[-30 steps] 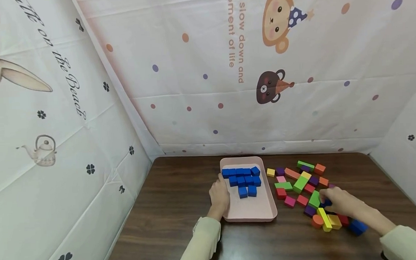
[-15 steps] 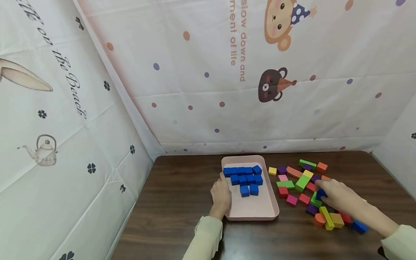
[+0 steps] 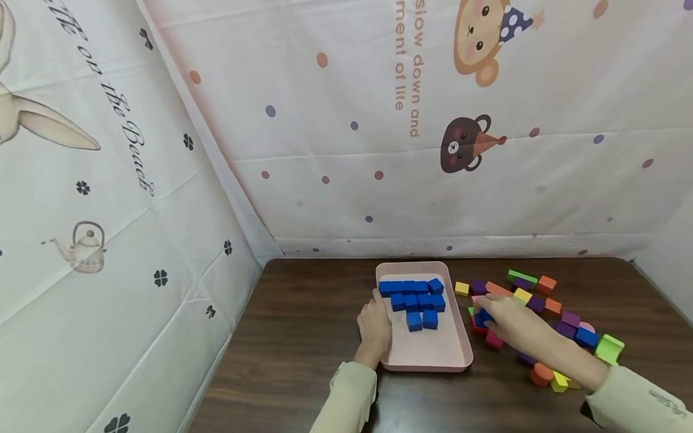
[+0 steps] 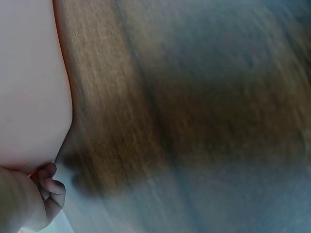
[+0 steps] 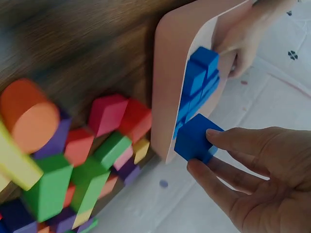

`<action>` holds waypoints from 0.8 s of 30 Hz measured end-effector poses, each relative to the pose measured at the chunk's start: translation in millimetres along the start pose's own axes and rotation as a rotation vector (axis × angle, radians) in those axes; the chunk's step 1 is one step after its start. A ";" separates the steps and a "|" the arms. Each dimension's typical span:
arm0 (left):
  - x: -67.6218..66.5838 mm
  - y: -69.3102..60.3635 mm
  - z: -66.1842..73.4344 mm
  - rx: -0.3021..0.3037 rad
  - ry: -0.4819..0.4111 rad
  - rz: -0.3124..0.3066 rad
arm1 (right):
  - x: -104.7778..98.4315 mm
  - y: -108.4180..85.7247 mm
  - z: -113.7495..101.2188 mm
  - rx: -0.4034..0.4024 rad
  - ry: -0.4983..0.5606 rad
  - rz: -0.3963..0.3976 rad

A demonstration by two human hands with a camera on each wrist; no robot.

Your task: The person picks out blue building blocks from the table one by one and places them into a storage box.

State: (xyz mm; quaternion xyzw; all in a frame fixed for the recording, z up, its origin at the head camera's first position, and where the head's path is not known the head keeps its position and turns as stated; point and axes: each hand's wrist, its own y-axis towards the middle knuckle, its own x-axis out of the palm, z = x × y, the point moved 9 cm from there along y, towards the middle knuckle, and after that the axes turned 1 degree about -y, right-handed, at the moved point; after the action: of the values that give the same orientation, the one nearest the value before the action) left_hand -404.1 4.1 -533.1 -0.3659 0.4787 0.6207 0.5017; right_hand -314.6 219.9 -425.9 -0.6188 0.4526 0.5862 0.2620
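Observation:
My left hand (image 3: 375, 325) grips the left rim of a pink tray (image 3: 426, 355); in the left wrist view its fingers (image 4: 54, 187) curl against the tray's outer side. Several blue cubes (image 3: 417, 302) stand in uneven rows in the tray's far half. Between thumb and fingertips, my right hand (image 3: 516, 319) pinches another blue cube (image 5: 194, 138). That cube is over the near-left part of the loose blocks, just right of the tray, seen lifted in the right wrist view.
Loose coloured blocks lie right of the tray, among them an orange cylinder (image 3: 541, 374), a green block (image 3: 609, 349) and a blue block (image 3: 587, 337). My right forearm covers part of them. A printed white cloth (image 3: 323, 211) hangs behind the wooden table (image 3: 282, 346).
My right hand has lifted the blue cube out of the loose blocks and carried it left towards the tray. My left hand has stayed at the tray's rim. The head view has shifted slightly.

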 end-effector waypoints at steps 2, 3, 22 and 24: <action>-0.6 -0.2 -0.1 -0.004 0.005 0.009 | 6.0 9.2 -6.9 -0.003 0.006 -0.004; -0.8 -0.1 -0.1 -0.006 0.007 0.015 | 9.5 13.6 -10.0 -0.004 0.010 -0.006; -3.2 4.2 1.3 0.007 -0.009 0.040 | 42.1 49.5 -13.6 0.026 0.088 -0.117; -0.8 3.3 1.3 0.002 -0.004 0.035 | 45.1 49.7 -14.3 0.015 0.075 -0.118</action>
State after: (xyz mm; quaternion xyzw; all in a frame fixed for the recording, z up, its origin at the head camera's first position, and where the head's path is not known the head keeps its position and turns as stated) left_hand -407.1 5.0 -531.3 -0.3556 0.4847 0.6296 0.4921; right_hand -355.1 173.8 -456.6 -0.6640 0.4292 0.5426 0.2838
